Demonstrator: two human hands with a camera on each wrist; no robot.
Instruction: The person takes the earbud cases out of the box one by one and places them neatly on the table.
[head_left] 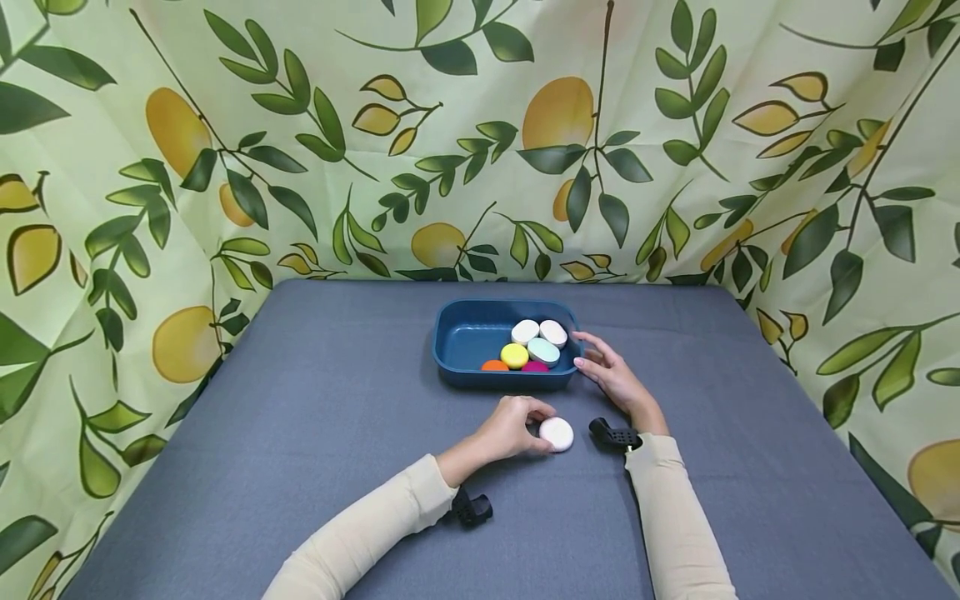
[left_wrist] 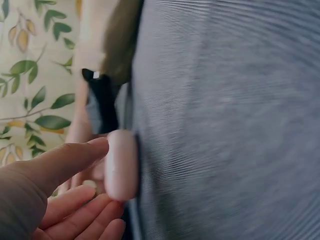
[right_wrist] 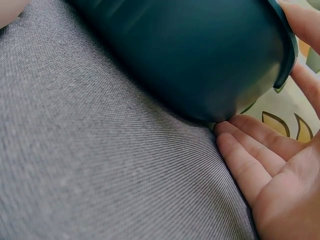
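My left hand (head_left: pixel 510 429) is low over the table, pinching a thick white disc (head_left: pixel 557 434) with rounded edges between thumb and fingers. In the left wrist view that disc (left_wrist: pixel 121 165) is seen edge-on, right at the grey cloth. My right hand (head_left: pixel 618 379) touches the right end of a blue rectangular bin (head_left: pixel 442 354) with extended fingers. The right wrist view has its fingertips (right_wrist: pixel 230 125) at the foot of the bin's wall (right_wrist: pixel 200 55), other digits up at the rim. Inside lie two white discs (head_left: pixel 553 333), a pale blue one (head_left: pixel 543 352), and yellow, orange and magenta ones.
Grey cloth (head_left: pixel 337 400) covers the table. Behind it and along both sides hangs a curtain (head_left: pixel 322 208) printed with lemons and leaves. A black strap mount (head_left: pixel 472 508) sits at the left wrist, another (head_left: pixel 615 435) at the right.
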